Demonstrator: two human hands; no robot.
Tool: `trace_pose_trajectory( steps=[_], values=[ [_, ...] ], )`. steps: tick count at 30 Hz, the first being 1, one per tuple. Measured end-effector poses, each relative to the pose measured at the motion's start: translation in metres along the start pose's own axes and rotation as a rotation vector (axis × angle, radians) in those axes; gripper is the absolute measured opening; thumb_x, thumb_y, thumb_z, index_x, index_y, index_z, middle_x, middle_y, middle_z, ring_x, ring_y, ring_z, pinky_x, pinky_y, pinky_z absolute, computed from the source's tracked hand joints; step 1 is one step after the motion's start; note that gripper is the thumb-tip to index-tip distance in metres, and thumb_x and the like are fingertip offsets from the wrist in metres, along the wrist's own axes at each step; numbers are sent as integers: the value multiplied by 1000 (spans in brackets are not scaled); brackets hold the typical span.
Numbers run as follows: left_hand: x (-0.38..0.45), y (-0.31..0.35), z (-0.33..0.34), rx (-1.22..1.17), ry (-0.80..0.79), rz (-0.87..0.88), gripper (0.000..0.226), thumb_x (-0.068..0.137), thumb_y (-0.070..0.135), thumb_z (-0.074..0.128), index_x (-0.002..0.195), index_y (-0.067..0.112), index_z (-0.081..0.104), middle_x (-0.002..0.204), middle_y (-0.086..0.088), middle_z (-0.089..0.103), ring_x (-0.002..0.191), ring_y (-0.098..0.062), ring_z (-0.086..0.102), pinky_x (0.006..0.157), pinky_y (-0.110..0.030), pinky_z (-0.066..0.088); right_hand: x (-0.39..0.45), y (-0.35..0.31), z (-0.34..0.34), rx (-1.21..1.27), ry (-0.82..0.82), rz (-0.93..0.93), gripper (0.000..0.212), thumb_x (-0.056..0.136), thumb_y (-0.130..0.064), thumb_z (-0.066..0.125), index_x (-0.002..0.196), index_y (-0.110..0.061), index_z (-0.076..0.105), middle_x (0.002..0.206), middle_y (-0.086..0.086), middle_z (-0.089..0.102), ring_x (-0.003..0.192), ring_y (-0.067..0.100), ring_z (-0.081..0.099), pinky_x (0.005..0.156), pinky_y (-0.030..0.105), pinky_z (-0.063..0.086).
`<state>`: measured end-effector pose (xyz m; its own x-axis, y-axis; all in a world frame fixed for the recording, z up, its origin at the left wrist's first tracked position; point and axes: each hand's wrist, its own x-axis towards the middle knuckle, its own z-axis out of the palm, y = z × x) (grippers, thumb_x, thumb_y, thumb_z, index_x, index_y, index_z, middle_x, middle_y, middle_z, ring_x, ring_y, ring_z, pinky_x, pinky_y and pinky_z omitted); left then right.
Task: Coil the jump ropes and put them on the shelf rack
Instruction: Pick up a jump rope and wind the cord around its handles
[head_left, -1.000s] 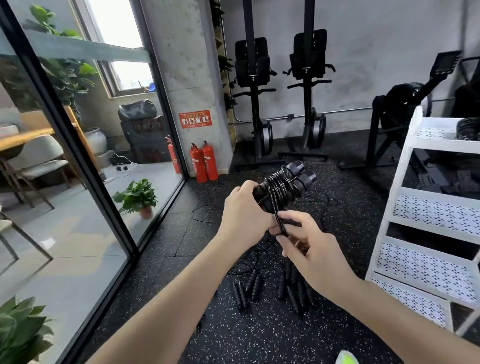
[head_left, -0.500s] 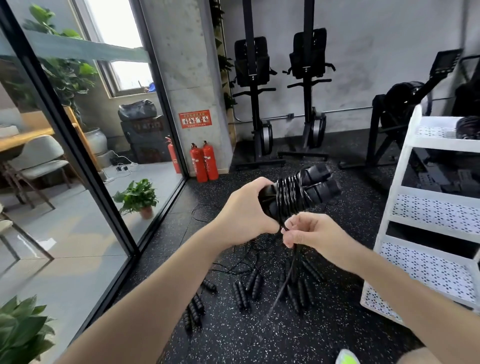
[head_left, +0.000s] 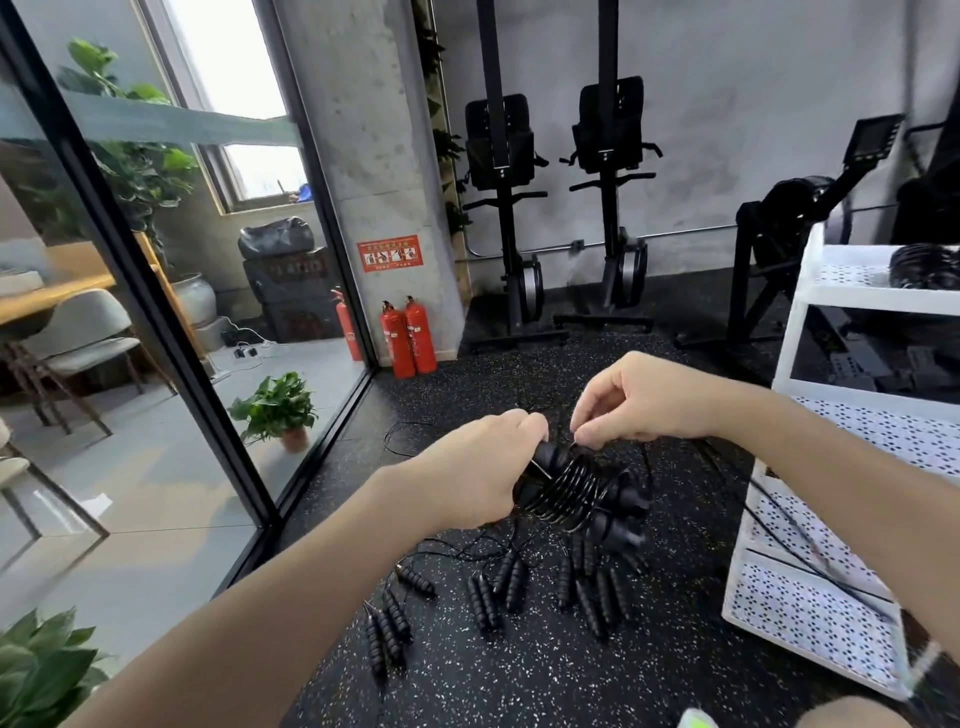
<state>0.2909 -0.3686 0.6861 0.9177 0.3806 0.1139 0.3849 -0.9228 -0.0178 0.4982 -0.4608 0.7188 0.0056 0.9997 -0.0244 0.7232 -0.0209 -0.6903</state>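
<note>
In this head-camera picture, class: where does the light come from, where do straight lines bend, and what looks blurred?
Head view: daylight pours through the window, blown out white; the glass wall frame and white shelf rack bow from wide-angle distortion; the right hand and the cord it pinches are softly blurred, while the left hand gripping the coiled jump rope is sharper.

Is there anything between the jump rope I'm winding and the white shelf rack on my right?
Nothing visible blocks it. The black coiled jump rope, held in the left hand, has open floor toward the white perforated shelf rack; the loose black ropes lie below.
</note>
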Motion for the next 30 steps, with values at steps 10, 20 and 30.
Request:
trace_pose_trajectory(
  steps=[10, 20, 30],
  values=[
    [8, 2, 13, 286, 205, -111, 53, 82, 7, 69, 126, 16, 41, 116, -1, 55, 102, -26, 58, 84, -37, 41, -17, -29, 8, -130, 319, -8, 5, 81, -25, 81, 81, -24, 76, 68, -8, 74, 55, 9, 67, 52, 18, 50],
    [10, 6, 3, 121, 389, -266, 43, 81, 3, 66, 115, 18, 45, 111, 0, 52, 99, -26, 56, 75, -32, 38, -40, -38, 34, -58, 702, 0, 19, 92, -21, 69, 74, -19, 65, 58, -7, 70, 43, 2, 62, 47, 10, 45],
    [12, 9, 4, 232, 403, -234, 52, 73, 4, 75, 114, 19, 48, 108, 1, 52, 95, -25, 56, 73, -33, 40, -32, -44, 22, -65, 785, -39, 18, 90, -22, 71, 72, -21, 67, 62, -7, 71, 46, 5, 63, 55, 25, 56]
  ],
)
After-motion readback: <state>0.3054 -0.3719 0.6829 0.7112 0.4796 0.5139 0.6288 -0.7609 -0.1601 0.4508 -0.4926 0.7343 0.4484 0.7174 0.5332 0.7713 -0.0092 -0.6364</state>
